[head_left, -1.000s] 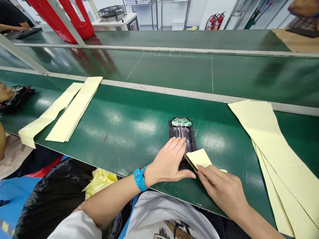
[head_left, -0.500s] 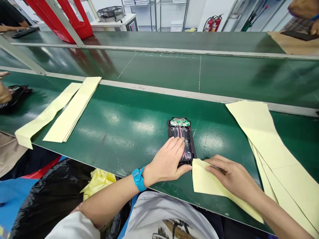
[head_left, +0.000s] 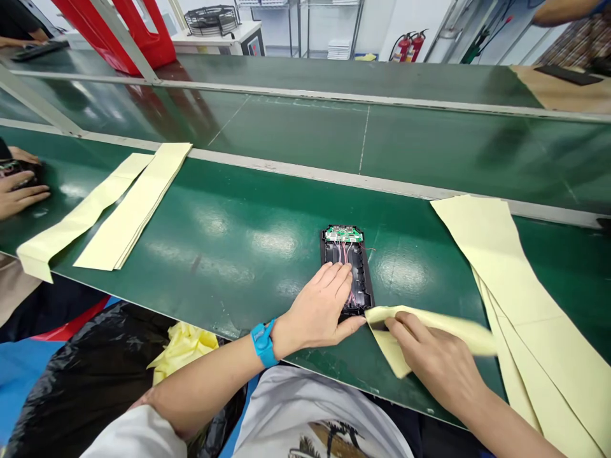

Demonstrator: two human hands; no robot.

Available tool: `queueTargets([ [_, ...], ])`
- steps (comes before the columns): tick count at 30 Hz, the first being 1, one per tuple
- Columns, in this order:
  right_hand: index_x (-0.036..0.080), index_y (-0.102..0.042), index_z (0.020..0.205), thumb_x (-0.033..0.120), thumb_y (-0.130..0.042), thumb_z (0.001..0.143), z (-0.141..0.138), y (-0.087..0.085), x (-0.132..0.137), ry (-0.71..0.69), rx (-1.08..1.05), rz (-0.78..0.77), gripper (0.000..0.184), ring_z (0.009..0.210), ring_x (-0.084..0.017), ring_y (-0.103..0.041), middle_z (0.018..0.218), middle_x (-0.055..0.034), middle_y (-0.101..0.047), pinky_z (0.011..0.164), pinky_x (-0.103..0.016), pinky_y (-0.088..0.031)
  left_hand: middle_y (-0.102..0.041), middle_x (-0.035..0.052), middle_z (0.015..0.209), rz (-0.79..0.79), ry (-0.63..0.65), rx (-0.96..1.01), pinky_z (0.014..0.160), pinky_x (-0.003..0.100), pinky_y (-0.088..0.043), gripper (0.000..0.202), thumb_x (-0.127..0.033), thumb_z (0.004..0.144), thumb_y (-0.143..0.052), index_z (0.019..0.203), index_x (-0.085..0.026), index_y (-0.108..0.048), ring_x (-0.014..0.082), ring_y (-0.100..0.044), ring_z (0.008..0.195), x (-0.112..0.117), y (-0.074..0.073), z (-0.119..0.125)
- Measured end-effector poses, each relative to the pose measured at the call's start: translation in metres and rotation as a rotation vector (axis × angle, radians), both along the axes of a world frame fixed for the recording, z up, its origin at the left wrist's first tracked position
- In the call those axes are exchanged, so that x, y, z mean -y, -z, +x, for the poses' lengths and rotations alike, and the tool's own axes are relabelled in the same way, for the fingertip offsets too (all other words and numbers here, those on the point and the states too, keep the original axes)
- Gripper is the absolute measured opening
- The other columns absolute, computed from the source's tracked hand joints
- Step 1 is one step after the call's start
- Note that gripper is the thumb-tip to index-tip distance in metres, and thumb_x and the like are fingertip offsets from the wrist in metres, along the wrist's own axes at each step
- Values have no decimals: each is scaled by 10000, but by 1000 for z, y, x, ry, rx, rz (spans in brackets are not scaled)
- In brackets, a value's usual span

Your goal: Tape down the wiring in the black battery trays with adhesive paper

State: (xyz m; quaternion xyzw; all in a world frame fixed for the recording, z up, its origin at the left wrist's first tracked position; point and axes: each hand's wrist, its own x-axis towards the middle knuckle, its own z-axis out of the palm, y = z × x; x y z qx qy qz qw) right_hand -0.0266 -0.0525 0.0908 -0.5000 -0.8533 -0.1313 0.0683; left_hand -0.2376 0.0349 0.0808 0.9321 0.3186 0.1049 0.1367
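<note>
Left hand (head_left: pixel 317 312) on black battery case (head_left: pixel 346 254), right hand (head_left: pixel 434 359) pinching yellow paper (head_left: pixel 453 327)

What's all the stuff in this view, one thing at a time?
Workbench: one, dark green, across the view.
Open case: one, black, on the bench.
Circuit board: one, green, at the case's far end.
Paper strips: two piles, pale yellow, bench's left.
Paper sheets: several, pale yellow, bench's right.
Bin bag: one, black, below the bench.
Fire extinguishers: two, red, by the far wall.
Co-worker's hands: two, skin-toned, far left.
Wristband: one, blue, left wrist.
Left hand: one, skin-toned, pressing the case.
Right hand: one, skin-toned, holding a pale yellow sheet.
</note>
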Motion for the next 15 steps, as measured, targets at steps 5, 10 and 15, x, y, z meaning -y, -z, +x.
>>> queueTargets([
  [5,168,-614,918,69,-379,876,-7,15,17,-15,-148,-11,259,481,-82,-520,941,-53,-639,472,-243,-364,-362,199,1405,23,-13,44,1154,421,-158,894,-731,770,-334,1295,-8,-379,300,-290,1326,1,4,1],
  [10,164,-637,916,66,-438,886,-21,21,19,-95,-205,81,224,615,-112,-578,915,-74,-664,589,-247,-401,-364,192,1404,21,-43,32,1155,413,-156,900,-715,730,-438,1290,-12,-383,298,-299,1320,2,3,3],
  [15,216,-644,924,94,-464,879,19,7,42,-58,-482,-23,222,736,-140,-623,917,-52,-669,655,-247,-456,-353,195,1410,21,-41,15,1155,425,-146,886,-678,719,-488,1295,-14,-373,303,-289,1324,3,2,3],
])
